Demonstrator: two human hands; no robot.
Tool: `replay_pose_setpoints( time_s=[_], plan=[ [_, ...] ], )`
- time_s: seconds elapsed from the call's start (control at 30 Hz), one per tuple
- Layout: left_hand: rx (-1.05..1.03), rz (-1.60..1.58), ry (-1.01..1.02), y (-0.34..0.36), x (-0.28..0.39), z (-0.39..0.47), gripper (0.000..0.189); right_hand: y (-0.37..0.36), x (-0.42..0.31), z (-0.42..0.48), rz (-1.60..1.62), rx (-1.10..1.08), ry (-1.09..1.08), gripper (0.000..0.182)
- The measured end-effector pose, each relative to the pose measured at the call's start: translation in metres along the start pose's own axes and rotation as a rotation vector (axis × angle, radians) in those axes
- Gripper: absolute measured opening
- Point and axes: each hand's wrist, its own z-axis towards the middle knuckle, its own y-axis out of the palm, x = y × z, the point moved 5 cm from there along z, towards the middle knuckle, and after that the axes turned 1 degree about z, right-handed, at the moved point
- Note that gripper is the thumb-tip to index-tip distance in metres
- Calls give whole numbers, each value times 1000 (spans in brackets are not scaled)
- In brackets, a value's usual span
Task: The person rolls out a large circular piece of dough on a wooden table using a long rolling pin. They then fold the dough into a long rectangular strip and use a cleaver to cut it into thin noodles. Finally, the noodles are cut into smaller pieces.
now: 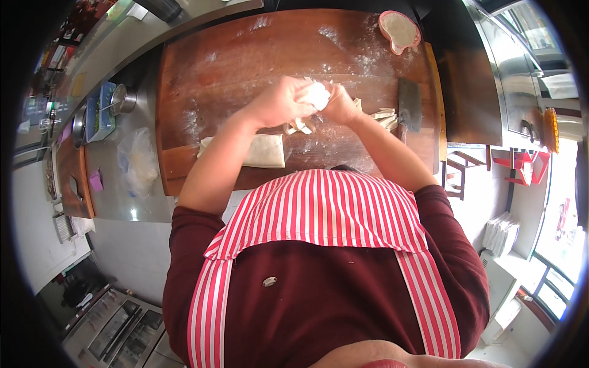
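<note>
Above the middle of a floured wooden board (221,96), my left hand (280,102) and my right hand (339,105) are close together, gripping a white piece of dough (314,95) between them. Glare and blur hide the shape of that piece and some of the fingers. Loose cut dough strips (300,125) lie just below the hands. More dough strips (385,118) are on the right, partly behind my right forearm. A folded slab of dough (266,151) rests near the board's front edge, partly covered by my left forearm.
A cleaver (409,103) lies flat near the board's right edge. At the far right corner sits a pink container of flour (399,30). Left of the board are a plastic bag (138,161), a steel pot (123,99) and a blue bin (101,112) with greens. A wooden stool (460,170) stands right.
</note>
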Motion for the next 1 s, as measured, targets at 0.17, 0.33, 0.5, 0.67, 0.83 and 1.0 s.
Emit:
replay_pose_setpoints(
  time_s=[0.17, 0.33, 0.5, 0.67, 0.83, 1.0],
  plan=[
    [313, -23, -36, -40, -5, -28, 38, -35, -90, 16, 5, 133, -121, 30],
    [435, 57, 123, -23, -28, -28, 31, -29, -59, 39, -162, -63, -51, 31],
    [577, 15, 123, -22, -52, -21, 15, -15, -170, 41, -8, -168, -32, 32],
    [766, -100, 252, -20, -82, -20, 6, -18, -232, 43, 74, -220, -221, 28],
    [709, -146, 293, -61, -72, -56, 10, -84, -212, 44, 12, -98, -176, 26],
    [574, 331, 80, -112, -32, -81, 13, -113, -161, 70, -303, -10, -186, 22]
  ],
)
